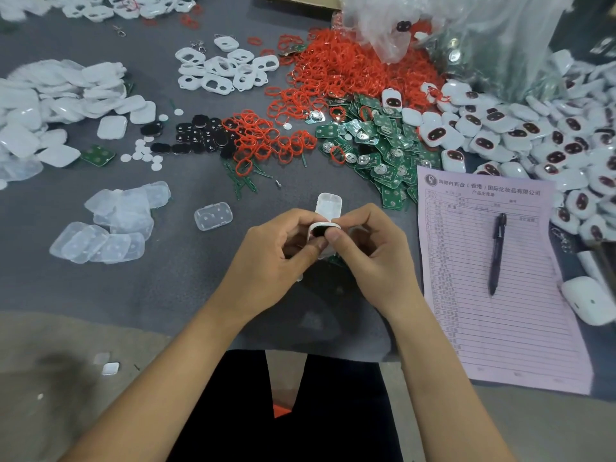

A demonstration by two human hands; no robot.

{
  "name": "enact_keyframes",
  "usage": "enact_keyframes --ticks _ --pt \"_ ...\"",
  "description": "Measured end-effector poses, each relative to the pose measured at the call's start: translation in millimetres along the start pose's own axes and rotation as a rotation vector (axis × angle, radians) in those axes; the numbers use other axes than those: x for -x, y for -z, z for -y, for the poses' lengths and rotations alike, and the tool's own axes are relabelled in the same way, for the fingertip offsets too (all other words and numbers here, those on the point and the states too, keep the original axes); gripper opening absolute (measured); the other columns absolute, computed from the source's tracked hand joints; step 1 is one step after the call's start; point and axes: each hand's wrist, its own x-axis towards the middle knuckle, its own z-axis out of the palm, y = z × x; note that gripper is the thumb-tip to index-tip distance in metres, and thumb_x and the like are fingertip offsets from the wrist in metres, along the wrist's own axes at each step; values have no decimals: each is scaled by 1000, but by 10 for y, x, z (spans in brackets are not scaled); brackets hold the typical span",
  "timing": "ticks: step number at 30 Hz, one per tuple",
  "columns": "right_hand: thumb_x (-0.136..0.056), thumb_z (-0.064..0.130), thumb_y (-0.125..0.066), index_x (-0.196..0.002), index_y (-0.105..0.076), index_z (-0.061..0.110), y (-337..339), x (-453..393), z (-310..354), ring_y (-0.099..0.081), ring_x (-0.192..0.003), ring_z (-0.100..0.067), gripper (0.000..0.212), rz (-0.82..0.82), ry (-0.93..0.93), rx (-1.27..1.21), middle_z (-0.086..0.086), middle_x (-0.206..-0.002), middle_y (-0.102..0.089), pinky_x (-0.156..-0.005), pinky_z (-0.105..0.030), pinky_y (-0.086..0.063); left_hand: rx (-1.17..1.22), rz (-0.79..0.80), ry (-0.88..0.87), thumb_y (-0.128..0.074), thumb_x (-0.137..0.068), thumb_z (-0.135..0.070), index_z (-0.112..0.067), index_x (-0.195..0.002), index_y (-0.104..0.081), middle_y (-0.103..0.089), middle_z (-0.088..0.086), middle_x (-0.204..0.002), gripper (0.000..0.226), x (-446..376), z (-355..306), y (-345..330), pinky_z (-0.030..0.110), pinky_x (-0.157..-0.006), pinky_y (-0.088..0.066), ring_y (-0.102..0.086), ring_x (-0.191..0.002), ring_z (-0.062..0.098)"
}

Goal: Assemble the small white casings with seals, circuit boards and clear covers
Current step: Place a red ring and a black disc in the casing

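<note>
A: What can't you make out?

B: The white casing (325,228) is mostly buried between the two hands; only its rounded rim and a dark oval opening show. A clear cover (329,204) stands up just behind it, its lower end hidden by fingers. Something green peeks out under the right hand (373,258), too little to name. At the right edge the pile of finished white casings (546,135) is cut off, and the plastic bag (466,31) blurs whatever sits inside it.

A: Materials?

B: Glossy white plastic shells, frosted clear covers (110,225) with rounded corners, thin red rubber seals (346,71) in a tangled heap, flat green circuit boards (380,145) with silvery discs, and a matte grey table (166,288). A pink printed form (500,295) lies at the right with a dark pen (496,255) on it.

A: And the hands?

B: Both meet over the table's near edge. The left hand (276,258) curls round the casing, thumb on its front; the right hand pinches it from the other side, thumb tip on the dark opening
</note>
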Motion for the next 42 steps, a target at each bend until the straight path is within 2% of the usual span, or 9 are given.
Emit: enact_keyframes --ticks 4,8,16,21,25,30,33,37,42 --pt "-94 18 -69 -89 -65 22 5 4 11 -48 -59 -38 8 21 9 -15 -25 -72 -60 -53 -40 -34 2 -3 -2 -69 -98 -16 -27 -117 -71 -77 -2 -98 22 2 -2 9 36 -68 -63 -77 -88 20" --pt "-96 14 -66 -96 -67 19 5 19 23 -55 -67 -40 5 22 32 0 -18 -78 -64 -60 -48 -42 -30 -26 20 -66 -100 -15 -33 -117 -70 -76 -8 -98 25 1 3 10 43 -65 -64 -76 -89 18" --pt "-97 4 -67 -100 -68 22 -14 17 10 -50 -61 -5 18 2 21 95 12 -77 -63 -60 -15 -36 -76 -35 13 -65 -101 -14 -27 -121 -70 -77 -11 -100 24 4 -8 15 36 -63 -64 -76 -89 15" --pt "-97 6 -66 -95 -67 13 -19 35 -15 -43 -55 -5 7 -6 -18 114 -9 -65 -57 -54 -15 -31 -68 -27 -17 -66 -99 -19 -25 -119 -71 -78 -11 -99 22 13 -27 -3 29 -64 -62 -76 -88 12" --pt "-96 6 -66 -96 -66 14 -38 45 3 -45 -54 -4 8 -27 2 138 8 -66 -57 -55 -11 -31 -66 -29 -19 -66 -100 -19 -27 -117 -71 -78 -8 -99 20 -4 8 0 40 -65 -64 -77 -90 17" --pt "-93 14 -67 -100 -61 19 -73 107 77 -48 -58 -13 11 -93 115 213 8 -86 -60 -61 -21 -35 86 -318 -3 -65 -99 -19 -29 -113 -70 -76 -8 -108 18 -79 32 44 36 -89 -61 -73 -100 11" --pt "-87 19 -71 -90 -68 21 -70 188 96 -57 -73 -7 4 74 246 438 13 -83 -61 -66 -27 -45 302 -460 48 -62 -102 -11 -18 -109 -65 -71 4 -105 10 -103 37 68 36 -82 -62 -71 -98 17" --pt "-83 35 -73 -94 -76 27 -115 213 141 -62 -80 -17 14 250 355 753 9 -84 -63 -60 -36 -51 400 -472 55 -52 -106 -5 -9 -111 -53 -71 14 -107 6 -101 2 60 31 -83 -61 -76 -102 29" --pt "-84 25 -74 -85 -75 24 -140 206 143 -64 -78 -17 2 226 372 768 6 -80 -63 -51 -39 -50 328 -410 53 -51 -108 -13 -6 -117 -58 -76 8 -114 13 -103 -1 62 26 -75 -59 -76 -100 25"
